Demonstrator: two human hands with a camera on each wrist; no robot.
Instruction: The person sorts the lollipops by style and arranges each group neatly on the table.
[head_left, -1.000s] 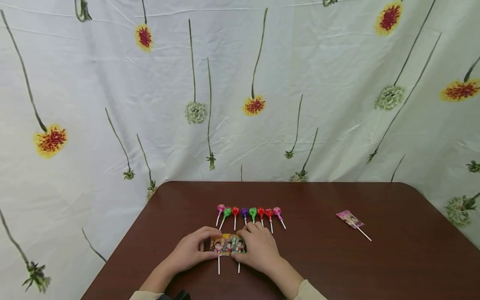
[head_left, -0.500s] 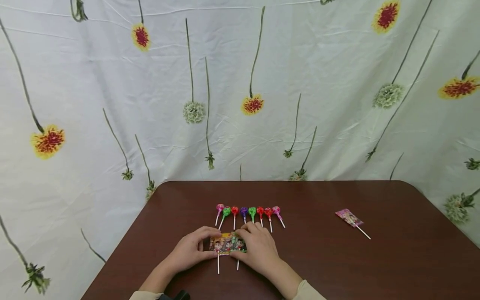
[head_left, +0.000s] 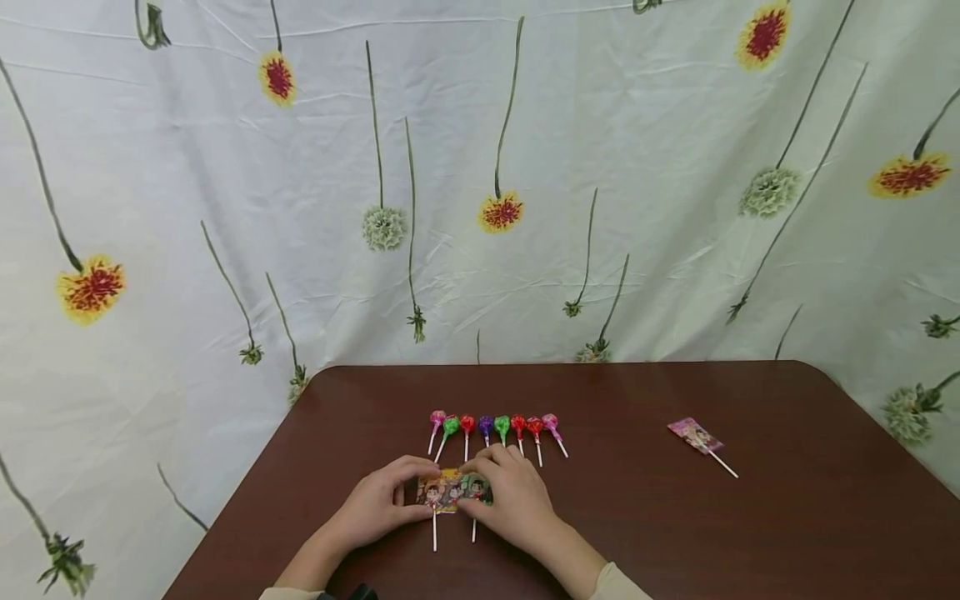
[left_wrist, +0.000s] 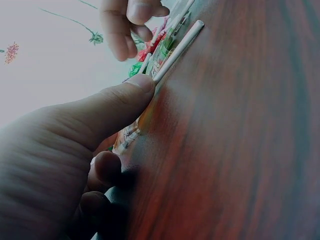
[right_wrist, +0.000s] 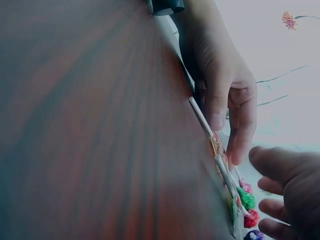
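Observation:
Two lollipops in flat printed wrappers lie side by side on the table, white sticks toward me. My left hand [head_left: 381, 498] holds the orange-wrapped lollipop [head_left: 434, 492], thumb at its near edge and fingers at its far edge. In the left wrist view the thumb [left_wrist: 132, 90] rests beside a white stick. My right hand [head_left: 517, 498] arches over the green-wrapped lollipop [head_left: 477, 487], partly hiding it. The right wrist view shows the right thumb [right_wrist: 270, 160] and fingers spread, apart from the wrapper. Just beyond both hands runs a row of several round lollipops [head_left: 502, 427].
Another flat lollipop in a pink wrapper [head_left: 696, 435] lies alone at the right of the brown table [head_left: 675, 533]. A white flower-printed cloth [head_left: 660, 167] hangs behind the table's far edge.
The green-wrapped lollipop has shifted slightly away from me. My right thumb and fingers have moved a little left over it. The left hand stays around the orange one.

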